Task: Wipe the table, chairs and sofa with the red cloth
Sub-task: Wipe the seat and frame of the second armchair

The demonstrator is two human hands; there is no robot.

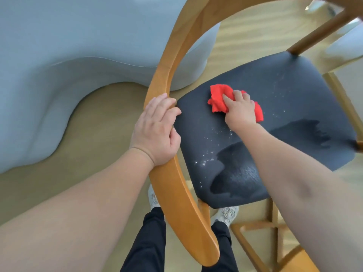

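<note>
We count one red cloth (218, 97), one chair, one sofa (59, 55), and our two hands. Our right grip (239, 108) is closed on the bunched cloth and presses it down on the chair's dark seat (275, 85), in the part of the seat nearest the curved wooden rail (167, 193). Our left grip (155, 130) is wrapped over that rail, fingers across the top and thumb on the inner side.

On the seat we see two darker damp-looking patches, one near our right forearm (235, 173) and one towards the right edge (306, 130), with scattered pale specks (206, 160) between the cloth and the nearer patch.

The rail arcs round the seat's left and far sides and stands between our legs and the seat. The pale sofa lies just beyond the rail, its wavy edge bordering bare wooden floor (98, 124). Our two light shoes (225, 213) show below the seat's near edge. The seat lies open right of the cloth.
</note>
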